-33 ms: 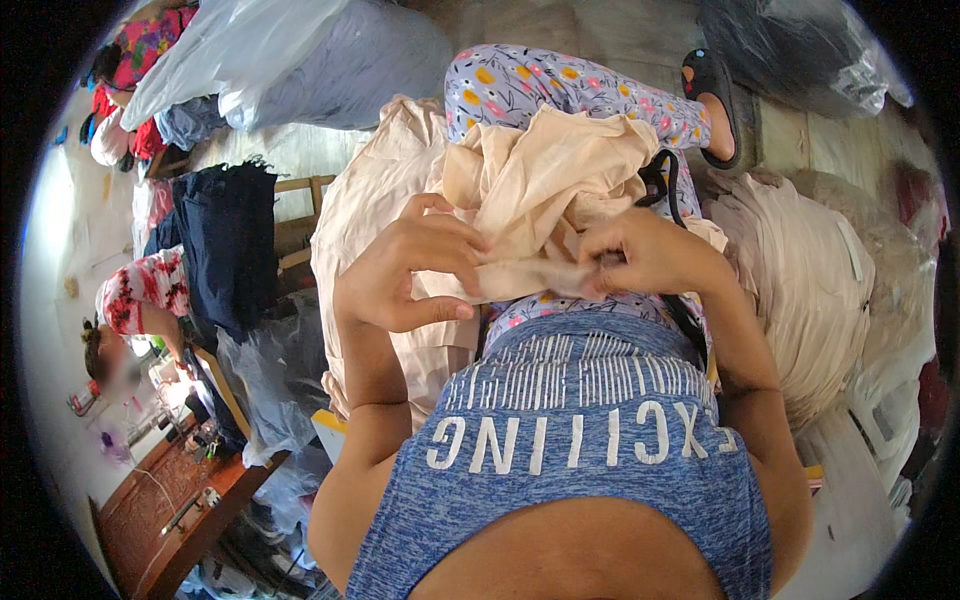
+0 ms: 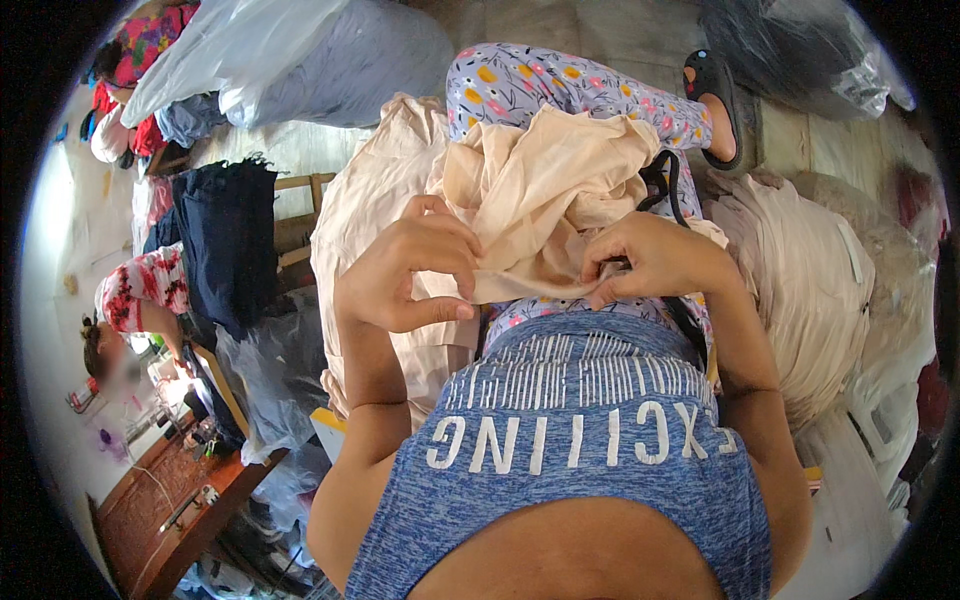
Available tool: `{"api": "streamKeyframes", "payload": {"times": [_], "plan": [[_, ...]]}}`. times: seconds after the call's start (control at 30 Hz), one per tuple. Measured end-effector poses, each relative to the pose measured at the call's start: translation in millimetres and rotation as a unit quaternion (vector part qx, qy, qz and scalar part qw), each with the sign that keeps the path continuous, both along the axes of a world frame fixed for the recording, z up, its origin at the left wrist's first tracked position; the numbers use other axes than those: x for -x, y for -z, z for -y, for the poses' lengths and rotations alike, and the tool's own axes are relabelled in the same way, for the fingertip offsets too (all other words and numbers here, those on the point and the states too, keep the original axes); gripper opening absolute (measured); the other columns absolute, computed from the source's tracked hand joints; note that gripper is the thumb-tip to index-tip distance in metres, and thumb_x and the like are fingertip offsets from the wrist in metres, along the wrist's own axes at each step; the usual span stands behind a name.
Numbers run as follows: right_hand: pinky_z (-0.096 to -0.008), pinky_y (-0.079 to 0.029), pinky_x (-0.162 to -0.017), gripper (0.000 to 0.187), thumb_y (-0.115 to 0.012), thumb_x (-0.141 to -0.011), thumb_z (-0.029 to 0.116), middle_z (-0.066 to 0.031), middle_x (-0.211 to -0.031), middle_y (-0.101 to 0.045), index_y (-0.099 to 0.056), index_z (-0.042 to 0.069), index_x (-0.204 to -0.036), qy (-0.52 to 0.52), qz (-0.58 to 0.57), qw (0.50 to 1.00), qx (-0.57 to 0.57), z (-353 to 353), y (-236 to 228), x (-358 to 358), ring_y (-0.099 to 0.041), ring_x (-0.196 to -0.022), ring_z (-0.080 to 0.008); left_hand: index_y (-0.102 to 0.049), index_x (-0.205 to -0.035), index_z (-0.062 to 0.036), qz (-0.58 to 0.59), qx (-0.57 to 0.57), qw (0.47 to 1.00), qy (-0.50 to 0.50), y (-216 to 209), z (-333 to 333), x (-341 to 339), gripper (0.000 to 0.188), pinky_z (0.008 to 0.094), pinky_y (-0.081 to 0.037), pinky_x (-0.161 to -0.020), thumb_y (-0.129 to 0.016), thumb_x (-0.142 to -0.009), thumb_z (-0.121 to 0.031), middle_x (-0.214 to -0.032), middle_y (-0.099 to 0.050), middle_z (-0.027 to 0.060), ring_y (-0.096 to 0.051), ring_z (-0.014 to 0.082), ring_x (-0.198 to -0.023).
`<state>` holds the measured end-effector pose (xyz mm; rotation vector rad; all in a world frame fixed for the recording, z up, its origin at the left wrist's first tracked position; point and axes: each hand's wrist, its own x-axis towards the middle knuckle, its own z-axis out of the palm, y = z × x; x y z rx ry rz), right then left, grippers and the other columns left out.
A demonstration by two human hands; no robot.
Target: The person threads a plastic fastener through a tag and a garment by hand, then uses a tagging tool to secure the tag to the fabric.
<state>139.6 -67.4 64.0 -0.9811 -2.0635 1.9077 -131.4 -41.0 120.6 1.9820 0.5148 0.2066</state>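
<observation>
A crumpled beige cloth (image 2: 560, 180) lies over my lap, its near edge stretched between my two hands. My left hand (image 2: 415, 265) is at the left end of that edge. Its fingers curve against the cloth while the thumb stays apart from them. My right hand (image 2: 650, 262) pinches the edge between thumb and fingers. Something small and dark shows inside the right hand; I cannot make out its kind. A black loop (image 2: 662, 185) sits beside the cloth, above my right wrist.
Beige fabric (image 2: 350, 240) is heaped at my left, and a beige bundle (image 2: 795, 290) stands at my right. Plastic-wrapped bundles (image 2: 330, 60) lie ahead. At far left a person (image 2: 145, 295) bends beside dark cloth (image 2: 225, 245), near a brown table (image 2: 155, 520).
My right hand, blurred in the earlier frame, is now sharp and pinches the cloth's edge. The left hand stays in nearly the same place.
</observation>
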Motion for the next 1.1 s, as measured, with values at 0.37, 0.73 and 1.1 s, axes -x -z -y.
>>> {"api": "streamKeyframes", "payload": {"times": [0.37,0.73,1.1], "plan": [[-0.0295,-0.043,-0.066,0.018,-0.059,-0.073,0.009,-0.0073,-0.083,-0.059,-0.057,0.003,-0.09,0.087,-0.077,0.97,-0.216,-38,5,59,-0.056,-0.075,-0.0201,-0.053,-0.057,-0.0054,0.025,0.051,0.998,-0.023,9,18,-12,0.02,0.0327,-0.034,-0.067,-0.067,-0.063,-0.017,-0.058,-0.053,0.0052,-0.051,0.0238,-0.057],[-0.0261,-0.041,-0.066,0.01,-0.06,-0.07,0.003,-0.0052,-0.073,-0.055,-0.057,0.001,-0.079,0.046,-0.149,0.985,-0.072,-38,6,59,-0.053,-0.073,-0.0138,-0.052,-0.054,-0.0053,0.064,0.032,0.996,-0.06,11,21,-13,0.02,0.0333,-0.035,-0.068,-0.067,-0.061,-0.017,-0.057,-0.052,0.0054,-0.049,0.0244,-0.056],[-0.0197,-0.039,-0.063,0.009,-0.06,-0.077,0.008,0.0029,-0.073,-0.052,-0.054,0.005,-0.084,0.196,-0.243,0.936,0.16,-26,7,58,-0.048,-0.066,-0.0059,-0.053,-0.053,-0.0057,0.082,0.016,0.994,-0.067,6,20,-20,0.019,0.032,-0.035,-0.067,-0.067,-0.06,-0.017,-0.057,-0.053,0.0046,-0.051,0.0229,-0.059]]}}
